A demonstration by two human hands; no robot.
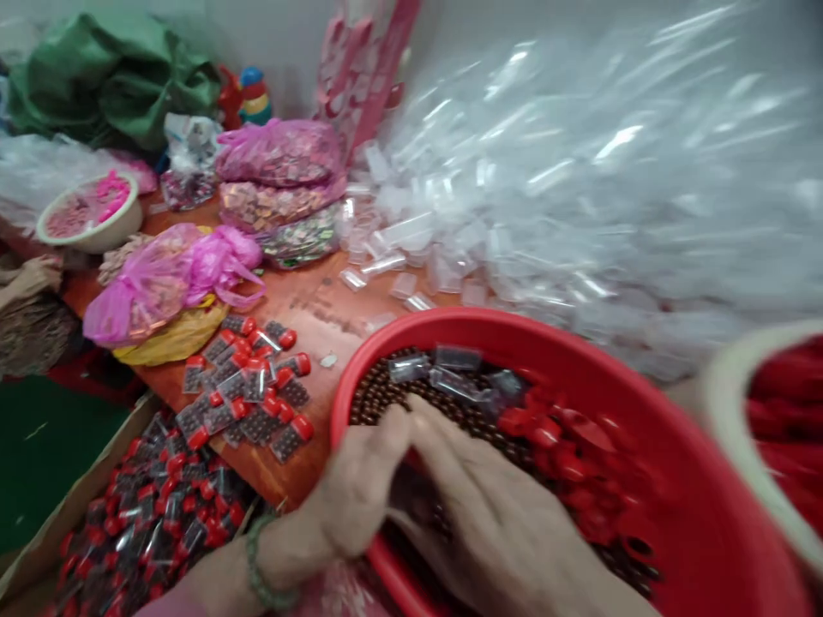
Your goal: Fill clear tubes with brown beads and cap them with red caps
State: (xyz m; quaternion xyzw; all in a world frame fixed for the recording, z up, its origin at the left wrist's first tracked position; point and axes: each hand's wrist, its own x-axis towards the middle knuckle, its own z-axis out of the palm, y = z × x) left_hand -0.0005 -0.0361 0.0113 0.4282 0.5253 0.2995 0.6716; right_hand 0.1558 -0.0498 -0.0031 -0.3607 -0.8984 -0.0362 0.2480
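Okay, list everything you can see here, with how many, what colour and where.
Table: one, orange, centre
Basin: one, red, front right
Beads: many, brown, in basin
Caps: many, red, in basin
Empty tubes: several, clear, in basin
Tube heap: one, clear, behind basin
Filled tubes: many, red-capped, on table and in box
Tub: one, whitish, far right, red contents
Bowl: one, white, left, pink contents
Bags: several, mostly pink, left of centre
Cloth: one, green, back left
Bracelet: one, green, left wrist
Left hand, right hand: two, bare, over basin
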